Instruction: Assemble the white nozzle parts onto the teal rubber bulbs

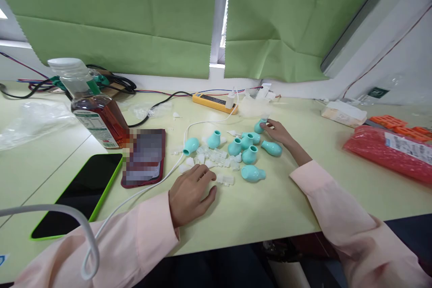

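Several glossy turquoise bulbs (249, 155) with open necks are grouped on the pale green table, some upright and some on their sides. Small clear and white plastic pieces (212, 156) lie in a heap left of them. My right hand (277, 131) has its fingers closed on a turquoise bulb (259, 126) at the far side of the group. My left hand (193, 194) rests at the near left edge of the heap, palm down, thumb and fingers apart, with nothing visibly held. A clear plastic piece (225, 180) lies just beyond its thumb.
On the left are a green-edged phone (84, 189), a red-cased phone (145, 157) and a bottle of amber liquid (101, 117). A white cable (184, 144) crosses to a yellow power strip (212, 102). At right lies a red plastic package (381, 153).
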Available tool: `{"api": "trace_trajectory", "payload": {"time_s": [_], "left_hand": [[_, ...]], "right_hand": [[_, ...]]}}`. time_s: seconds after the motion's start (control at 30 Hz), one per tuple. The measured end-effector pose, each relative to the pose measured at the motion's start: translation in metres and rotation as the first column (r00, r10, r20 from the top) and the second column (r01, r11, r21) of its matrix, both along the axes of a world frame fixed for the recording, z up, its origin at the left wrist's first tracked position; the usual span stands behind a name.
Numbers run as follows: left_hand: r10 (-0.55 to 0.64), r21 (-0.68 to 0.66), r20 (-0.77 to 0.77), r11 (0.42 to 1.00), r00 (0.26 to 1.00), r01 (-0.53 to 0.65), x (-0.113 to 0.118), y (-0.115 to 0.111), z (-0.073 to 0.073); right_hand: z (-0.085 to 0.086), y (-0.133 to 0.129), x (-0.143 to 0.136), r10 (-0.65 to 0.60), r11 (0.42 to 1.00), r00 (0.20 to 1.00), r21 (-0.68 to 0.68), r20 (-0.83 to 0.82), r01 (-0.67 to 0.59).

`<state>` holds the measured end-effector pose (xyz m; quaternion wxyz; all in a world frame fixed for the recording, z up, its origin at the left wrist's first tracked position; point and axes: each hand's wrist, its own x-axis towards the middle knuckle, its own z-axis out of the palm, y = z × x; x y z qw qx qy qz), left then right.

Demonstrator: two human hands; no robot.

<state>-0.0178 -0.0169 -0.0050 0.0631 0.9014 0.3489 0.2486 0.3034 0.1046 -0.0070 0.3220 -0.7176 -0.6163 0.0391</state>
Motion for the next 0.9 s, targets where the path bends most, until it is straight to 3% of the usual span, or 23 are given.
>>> {"api": "trace_trajectory", "payload": {"time_s": [0.1, 0.2, 0.3, 0.37, 0.4, 0.47, 0.53, 0.63, 0.73, 0.83, 0.87, 0.9], "left_hand": [[0.001, 0.031, 0.069, 1.000, 0.998, -0.004, 0.000, 0.000, 0.001], [0.023, 0.058, 0.175, 0.998, 0.984, -0.034, 0.000, -0.002, 0.005], [0.050, 0.037, 0.242, 0.998, 0.969, -0.060, -0.002, -0.005, 0.008], [0.057, -0.012, 0.268, 0.998, 0.962, -0.056, -0.005, -0.006, 0.010], [0.050, -0.042, 0.277, 0.998, 0.960, -0.039, -0.007, -0.006, 0.010], [0.021, -0.102, 0.284, 0.995, 0.959, 0.009, -0.009, -0.005, 0.009], [-0.006, -0.165, 0.267, 0.985, 0.964, 0.052, -0.010, -0.002, 0.007], [-0.058, -0.298, 0.205, 0.947, 0.977, 0.119, -0.006, 0.001, 0.004], [-0.044, -0.528, 0.270, 0.829, 0.962, 0.186, -0.002, 0.000, 0.005], [0.125, -0.765, 0.403, 0.589, 0.907, 0.259, 0.002, -0.002, 0.010], [0.175, -0.802, 0.428, 0.526, 0.886, 0.284, 0.002, -0.002, 0.012], [0.222, -0.816, 0.447, 0.498, 0.867, 0.294, 0.002, -0.001, 0.013]], "right_hand": [[0.009, -0.003, -0.006, -0.045, 0.965, 0.996, 0.256, -0.076, 0.063], [0.025, -0.021, -0.022, -0.035, 0.857, 0.990, 0.506, -0.136, 0.099], [0.037, -0.054, -0.050, 0.140, 0.783, 0.987, 0.620, -0.082, -0.059], [0.040, -0.080, -0.075, 0.488, 0.678, 0.860, 0.554, 0.152, -0.483], [0.040, -0.092, -0.087, 0.554, 0.645, 0.806, 0.504, 0.208, -0.574], [0.037, -0.111, -0.110, 0.629, 0.614, 0.725, 0.393, 0.281, -0.685], [0.031, -0.123, -0.127, 0.681, 0.590, 0.603, 0.176, 0.414, -0.788], [0.020, -0.130, -0.140, 0.678, 0.605, 0.533, 0.027, 0.507, -0.796], [0.015, -0.130, -0.142, 0.715, 0.609, 0.525, -0.044, 0.462, -0.792], [0.017, -0.130, -0.139, 0.781, 0.569, 0.512, -0.068, 0.357, -0.820], [0.018, -0.130, -0.139, 0.790, 0.563, 0.515, -0.062, 0.334, -0.824], [0.019, -0.130, -0.138, 0.791, 0.566, 0.524, -0.054, 0.316, -0.823]]}}
